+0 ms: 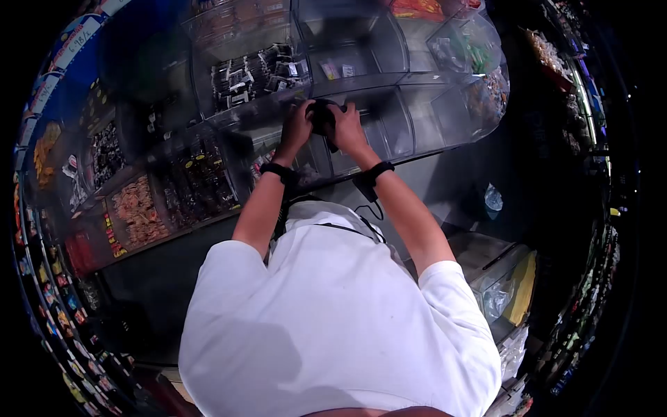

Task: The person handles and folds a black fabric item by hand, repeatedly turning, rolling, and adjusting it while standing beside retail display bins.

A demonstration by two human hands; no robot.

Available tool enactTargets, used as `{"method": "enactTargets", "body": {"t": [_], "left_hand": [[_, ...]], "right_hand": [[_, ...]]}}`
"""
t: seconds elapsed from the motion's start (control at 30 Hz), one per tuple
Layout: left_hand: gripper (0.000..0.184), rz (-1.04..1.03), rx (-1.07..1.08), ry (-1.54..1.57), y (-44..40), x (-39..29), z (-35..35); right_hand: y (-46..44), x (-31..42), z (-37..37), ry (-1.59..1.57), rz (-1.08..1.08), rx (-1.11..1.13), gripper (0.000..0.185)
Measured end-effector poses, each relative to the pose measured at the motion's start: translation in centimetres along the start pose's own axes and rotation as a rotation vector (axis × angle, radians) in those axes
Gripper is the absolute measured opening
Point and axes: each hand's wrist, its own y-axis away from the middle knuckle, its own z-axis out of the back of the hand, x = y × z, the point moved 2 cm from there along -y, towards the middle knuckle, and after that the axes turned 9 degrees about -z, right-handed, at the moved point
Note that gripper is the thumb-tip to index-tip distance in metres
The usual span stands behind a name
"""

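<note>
A small black object [322, 118] is held up in front of me between both hands, over the front edge of a clear-walled display bin. Its kind is too dark to make out. My left hand [299, 125] grips it from the left, fingers curled around its side. From the right, my right hand [347, 128] closes on it. Each wrist wears a black band, and a thin black cable hangs near the right one. Just beyond the hands lies a bin of black-and-white wrapped packets [253, 75]. Another bin, with a few small packets [337, 69], is to its right.
Bins of orange-wrapped pieces [139, 212] and dark packets [198, 181] extend to the left. Clear plastic bags [479, 52] hang at the upper right. A crumpled clear bag [493, 200] is at the right. Stocked shelves curve along both sides.
</note>
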Motion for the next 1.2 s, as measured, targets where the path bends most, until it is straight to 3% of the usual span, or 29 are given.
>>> {"method": "enactTargets", "body": {"t": [0.07, 0.13, 0.27, 0.33, 0.37, 0.43, 0.57, 0.63, 0.7, 0.87, 0.93, 1.07, 1.13, 1.2], "left_hand": [[0.036, -0.136, -0.202, 0.072, -1.1, 1.0, -1.2], [0.040, -0.070, -0.213, -0.028, -0.1, -0.1, -0.7], [0.049, -0.047, -0.068, -0.077, 3.6, 1.3, -1.1], [0.061, 0.067, 0.273, 0.122, 4.5, 1.8, -1.5], [0.064, -0.013, 0.260, 0.099, 4.2, 1.8, -1.1], [0.060, -0.006, 0.264, 0.034, 2.5, 2.0, -1.1], [0.053, 0.061, 0.153, -0.074, 0.6, 1.8, -0.6], [0.051, 0.183, 0.212, -0.180, 0.8, 1.7, -0.2], [0.051, 0.203, 0.225, -0.226, 1.4, 0.7, -0.1], [0.061, 0.287, 0.313, -0.200, 5.3, -2.1, -0.9], [0.062, 0.369, 0.314, -0.155, 6.1, -4.3, -1.0], [0.056, 0.409, 0.404, -0.416, 3.9, -4.8, -1.5], [0.054, 0.441, 0.319, -0.452, 2.8, -5.0, -2.0], [0.051, 0.348, 0.061, -0.527, 2.3, -4.5, -2.9]], "right_hand": [[-2.1, -1.5, -2.0, 0.026, 0.065, -0.055, 0.050], [-2.7, -1.3, -2.5, 0.098, -0.079, 0.008, 0.048], [-0.3, -2.8, -3.6, 0.002, -0.014, 0.219, 0.045], [0.7, -2.3, -2.4, 0.026, -0.185, 0.335, 0.042], [0.2, -2.3, -2.3, 0.041, -0.143, 0.337, 0.040], [-1.3, -2.9, -2.9, 0.078, -0.011, 0.318, 0.035], [-5.0, -2.0, -3.8, 0.046, 0.051, 0.261, 0.033], [-5.7, -1.1, -3.6, 0.137, -0.076, 0.327, 0.036], [-5.8, -1.3, -3.4, 0.161, -0.057, 0.364, 0.037], [-4.3, -3.6, -1.8, 0.170, 0.108, 0.568, 0.030], [-4.3, -3.6, -0.3, 0.127, 0.229, 0.554, 0.028], [-5.1, -5.4, -2.1, 0.138, 0.392, 0.467, 0.025], [-6.4, -5.6, -2.5, 0.029, 0.366, 0.343, 0.023], [-8.5, -5.4, -3.8, -0.006, 0.360, 0.358, 0.023]]}}
